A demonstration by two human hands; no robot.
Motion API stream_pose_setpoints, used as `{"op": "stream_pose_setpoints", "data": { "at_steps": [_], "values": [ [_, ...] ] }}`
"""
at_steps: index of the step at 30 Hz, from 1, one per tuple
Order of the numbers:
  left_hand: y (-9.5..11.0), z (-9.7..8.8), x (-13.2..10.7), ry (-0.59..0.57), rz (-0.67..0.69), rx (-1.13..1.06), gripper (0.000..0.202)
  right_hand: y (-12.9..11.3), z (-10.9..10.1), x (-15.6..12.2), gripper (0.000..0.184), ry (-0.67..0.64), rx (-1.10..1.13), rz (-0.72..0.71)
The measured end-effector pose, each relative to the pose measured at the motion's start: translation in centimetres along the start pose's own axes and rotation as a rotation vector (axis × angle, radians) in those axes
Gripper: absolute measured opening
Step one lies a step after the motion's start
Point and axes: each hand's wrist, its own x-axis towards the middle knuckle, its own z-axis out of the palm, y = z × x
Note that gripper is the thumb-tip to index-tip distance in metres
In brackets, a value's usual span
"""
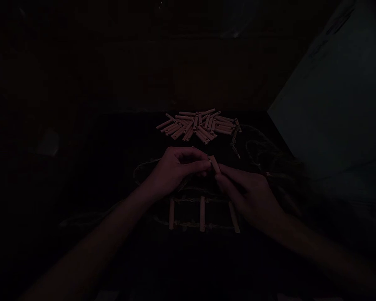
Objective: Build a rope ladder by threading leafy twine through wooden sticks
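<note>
The picture is very dark. My right hand pinches the lower end of a short wooden rung, tilted above the table. At the rung's upper end, my left hand has thumb and fingers closed in a pinch against it; what lies between those fingertips is too small to make out. A loop of thin twine runs beside and behind my left hand. Just below the hands lies a small rope ladder, with a left rung, a middle rung and a slanted right rung joined by knotted twine.
Behind my hands, a pile of drilled wooden sticks lies on the dark table. A short knotted twine end hangs off the pile's right side. More twine lies loosely to the right, near a pale wall.
</note>
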Motion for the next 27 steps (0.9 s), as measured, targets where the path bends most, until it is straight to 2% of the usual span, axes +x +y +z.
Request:
{"op": "stream_pose_setpoints", "data": {
  "at_steps": [5, 10, 14, 21, 27],
  "values": [
    [0.1, 0.1, 0.0, 0.018, -0.003, 0.019, 0.018, 0.0, 0.2, -0.1, 0.026, 0.031, -0.057, -0.011],
    [0.0, 0.7, -0.1, 0.157, 0.073, 0.177, 0.019, -0.3, 0.4, 0.1, 0.024, 0.017, -0.026, 0.128],
    [-0.1, 1.3, -0.3, 0.241, 0.138, 0.339, 0.016, -0.3, 0.5, 0.1, 0.027, 0.029, -0.024, 0.131],
    [-0.2, 1.0, -0.4, 0.185, 0.109, 0.197, 0.016, 0.0, 0.6, -0.1, 0.025, 0.039, -0.137, 0.05],
    [0.1, 0.9, -0.2, 0.112, -0.041, 0.009, 0.016, 0.1, 0.6, -0.3, 0.024, 0.08, -0.243, -0.109]
  ]
}}
